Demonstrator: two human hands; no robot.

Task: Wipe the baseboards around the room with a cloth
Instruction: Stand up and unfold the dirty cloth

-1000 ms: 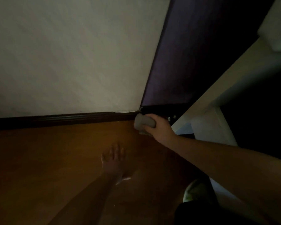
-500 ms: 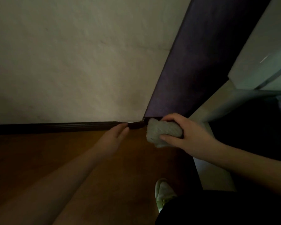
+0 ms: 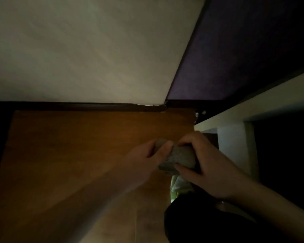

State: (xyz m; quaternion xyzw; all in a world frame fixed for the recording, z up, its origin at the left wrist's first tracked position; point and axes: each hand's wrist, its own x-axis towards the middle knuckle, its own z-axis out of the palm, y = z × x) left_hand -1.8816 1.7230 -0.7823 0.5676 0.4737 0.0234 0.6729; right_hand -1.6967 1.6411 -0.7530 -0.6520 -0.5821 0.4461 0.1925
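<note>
A dim interior corner: a pale off-white plastered wall [image 3: 88,50] meets a dark purple matte wall panel [image 3: 244,55] along a slanting vertical edge, both lit weakly from the lower left so that the upper right falls into near-black shadow. A warm orange-brown wooden laminate floor [image 3: 81,146] runs up to the foot of both walls, its left margin lost in darkness. At right, a white painted furniture frame with a flat horizontal top rail [image 3: 263,104] and a white upright leg [image 3: 233,144] stands close to the purple panel, enclosing a black unlit recess [image 3: 284,155].
</note>
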